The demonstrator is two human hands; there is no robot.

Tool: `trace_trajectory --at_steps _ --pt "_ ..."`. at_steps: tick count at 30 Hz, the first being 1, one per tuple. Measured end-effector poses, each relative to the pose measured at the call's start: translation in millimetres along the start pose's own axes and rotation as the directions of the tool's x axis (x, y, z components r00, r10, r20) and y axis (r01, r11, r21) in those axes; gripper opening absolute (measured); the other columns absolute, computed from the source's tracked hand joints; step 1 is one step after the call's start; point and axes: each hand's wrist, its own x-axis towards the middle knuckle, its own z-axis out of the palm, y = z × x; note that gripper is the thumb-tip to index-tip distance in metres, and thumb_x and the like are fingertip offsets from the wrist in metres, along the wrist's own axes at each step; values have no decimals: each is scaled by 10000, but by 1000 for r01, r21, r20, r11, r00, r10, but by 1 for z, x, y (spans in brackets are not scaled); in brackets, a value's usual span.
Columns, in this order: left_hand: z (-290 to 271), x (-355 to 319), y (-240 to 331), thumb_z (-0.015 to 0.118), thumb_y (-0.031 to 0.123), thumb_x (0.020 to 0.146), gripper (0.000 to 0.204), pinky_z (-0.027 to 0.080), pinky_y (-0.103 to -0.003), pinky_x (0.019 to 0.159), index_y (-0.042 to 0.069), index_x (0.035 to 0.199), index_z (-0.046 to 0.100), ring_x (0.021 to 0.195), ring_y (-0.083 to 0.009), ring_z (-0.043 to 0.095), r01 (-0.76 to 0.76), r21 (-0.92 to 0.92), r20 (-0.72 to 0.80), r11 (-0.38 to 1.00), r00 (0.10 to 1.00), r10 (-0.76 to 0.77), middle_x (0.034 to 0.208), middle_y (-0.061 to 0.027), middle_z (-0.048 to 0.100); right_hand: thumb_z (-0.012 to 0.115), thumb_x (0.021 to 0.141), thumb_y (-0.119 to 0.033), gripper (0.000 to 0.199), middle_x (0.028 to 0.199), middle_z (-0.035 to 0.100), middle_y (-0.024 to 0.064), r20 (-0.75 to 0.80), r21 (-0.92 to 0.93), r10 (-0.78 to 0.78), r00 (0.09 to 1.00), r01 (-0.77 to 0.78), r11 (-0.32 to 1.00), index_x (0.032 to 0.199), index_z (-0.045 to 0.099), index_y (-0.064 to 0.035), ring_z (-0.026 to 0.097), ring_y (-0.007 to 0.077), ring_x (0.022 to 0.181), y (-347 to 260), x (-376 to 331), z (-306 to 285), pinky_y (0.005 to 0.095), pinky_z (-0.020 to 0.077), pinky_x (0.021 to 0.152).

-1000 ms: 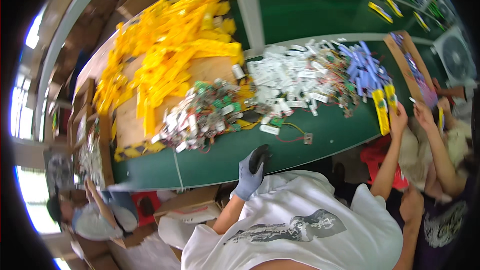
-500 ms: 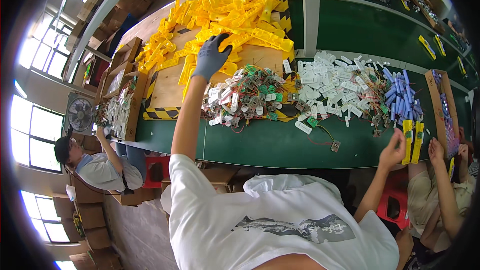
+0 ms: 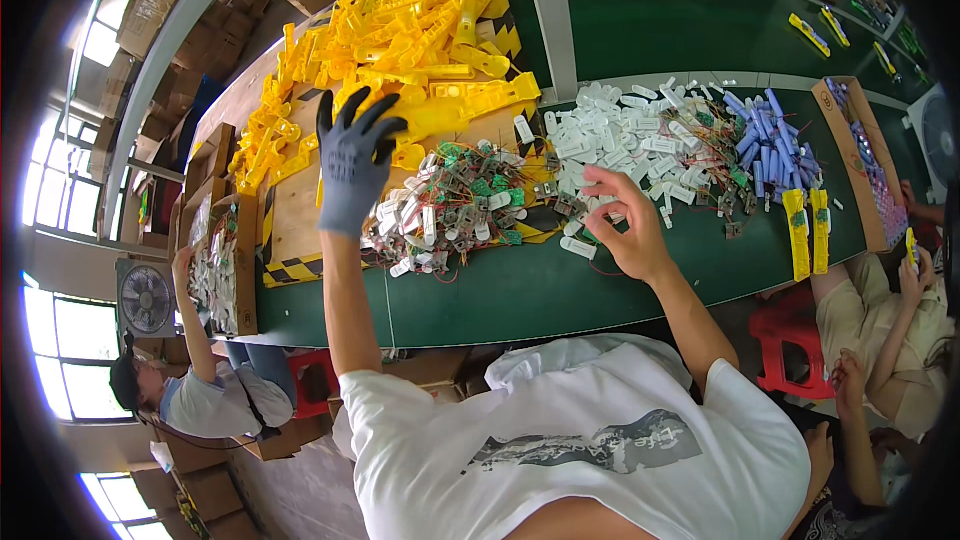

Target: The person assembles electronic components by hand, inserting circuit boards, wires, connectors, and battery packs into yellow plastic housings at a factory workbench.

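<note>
My left hand (image 3: 355, 165), in a grey glove with dark fingertips, is raised over the near side of a heap of yellow plastic casings (image 3: 400, 30). Its fingers are spread, with nothing seen in its grip. Just right of it, a motion-blurred yellow casing (image 3: 436, 118) shows; whether they touch is unclear. My bare right hand (image 3: 635, 235) hovers near the front of a pile of white plastic pieces (image 3: 610, 140), fingers curved and apart, holding nothing. Between the hands lies a tangle of wired circuit boards and white parts (image 3: 455, 205).
Blue-purple cylindrical cells (image 3: 770, 145) lie right of the white pile, with two yellow casings (image 3: 797, 235) at the table edge. A carton (image 3: 868, 160) stands beyond them. A metal post (image 3: 545, 20) rises behind. Co-workers sit at the left (image 3: 215, 390) and right.
My right hand has moved left from beside the two yellow casings to the white pile. My left hand has drawn back from the yellow heap and spread its fingers. The view has shifted.
</note>
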Motion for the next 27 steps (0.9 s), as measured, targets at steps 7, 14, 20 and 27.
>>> trace_trajectory --at_steps 7,14,20,27 --pt "-19 -73 141 666 58 621 359 216 -590 1060 153 964 614 1295 -369 309 19 -289 -18 957 1000 -25 1360 -112 399 509 924 -228 448 1003 621 112 485 314 142 863 -323 893 1305 428 -7 609 131 803 -26 -14 30 283 508 694" --pt "44 -140 230 557 47 871 421 433 -294 870 41 1266 412 1018 -190 545 218 -836 548 -503 360 -755 1189 -88 513 496 920 -256 341 821 657 109 337 51 59 940 -81 995 1099 563 27 628 159 667 -22 -30 52 301 494 615" --pt "80 -168 240 588 -16 845 405 469 -283 848 -1 1228 457 964 -145 563 69 -804 582 -591 296 -757 1106 -64 558 606 836 -373 345 698 645 110 128 -498 135 983 -54 865 824 654 -31 638 245 642 9 86 34 300 478 570" --pt "61 -152 256 518 -56 869 540 417 -245 883 18 1374 339 966 -116 513 148 -716 663 -683 451 -597 1131 -40 510 623 809 -305 323 697 651 156 255 -876 79 964 195 440 746 632 12 642 315 638 94 158 65 394 509 567"
